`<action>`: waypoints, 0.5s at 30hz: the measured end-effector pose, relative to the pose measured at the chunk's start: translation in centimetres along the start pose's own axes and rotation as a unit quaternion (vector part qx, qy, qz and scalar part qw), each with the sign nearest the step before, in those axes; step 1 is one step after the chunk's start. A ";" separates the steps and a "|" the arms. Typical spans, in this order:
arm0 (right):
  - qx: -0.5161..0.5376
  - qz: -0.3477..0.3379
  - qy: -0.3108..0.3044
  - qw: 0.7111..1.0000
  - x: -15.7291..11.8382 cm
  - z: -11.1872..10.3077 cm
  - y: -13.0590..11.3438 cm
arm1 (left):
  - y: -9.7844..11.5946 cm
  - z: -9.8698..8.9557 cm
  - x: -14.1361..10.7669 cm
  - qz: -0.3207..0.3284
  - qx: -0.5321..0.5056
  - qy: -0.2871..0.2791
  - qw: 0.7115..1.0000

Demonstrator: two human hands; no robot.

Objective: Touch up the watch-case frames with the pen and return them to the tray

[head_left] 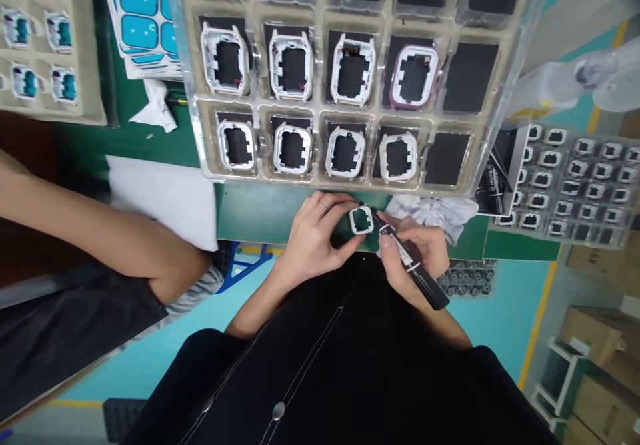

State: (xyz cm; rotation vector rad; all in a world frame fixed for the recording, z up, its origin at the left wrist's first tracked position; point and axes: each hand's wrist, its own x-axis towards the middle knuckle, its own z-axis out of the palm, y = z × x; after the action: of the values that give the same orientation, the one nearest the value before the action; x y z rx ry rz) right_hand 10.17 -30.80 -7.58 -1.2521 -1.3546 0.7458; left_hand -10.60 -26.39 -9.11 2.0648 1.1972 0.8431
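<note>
Near the front edge of the green table [250,221], my left hand [315,235] pinches a small white watch case frame [353,228] between thumb and fingers. A ring sits on one finger of that hand. My right hand [417,255] grips a black marker [423,281] with a white label, its tip pointing at the right side of the frame. Whether the tip touches the frame I cannot tell. Just beyond both hands lies a clear plastic tray [345,187] holding several similar white watch case frames [290,150] and one with a purplish rim [414,77].
Left of me a co-worker's arm [100,211] rests by a white cloth [165,198]. A crumpled cloth [450,217] lies right of my hands, near a box holding markers [495,188]. More trays of frames [570,185] stand at the right. Blue-film sheets [140,21] lie at the back left.
</note>
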 end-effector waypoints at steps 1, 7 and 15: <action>-0.011 0.003 -0.004 1.000 0.1 0.0 -0.1 | 0.2 0.0 0.1 -0.013 -0.046 -0.001 0.999; 0.014 -0.044 -0.011 0.999 0.4 -0.1 -0.6 | 1.7 0.7 0.1 -0.122 -0.307 0.000 0.944; -0.003 -0.052 0.036 0.998 0.3 0.2 -1.2 | 2.3 1.0 0.4 -0.126 -0.369 0.026 0.920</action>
State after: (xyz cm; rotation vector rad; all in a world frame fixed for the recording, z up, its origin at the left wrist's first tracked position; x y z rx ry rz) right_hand 9.74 -30.81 -6.45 -1.1931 -1.3531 0.6186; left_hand -8.46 -27.15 -7.91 1.2565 0.9395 1.0264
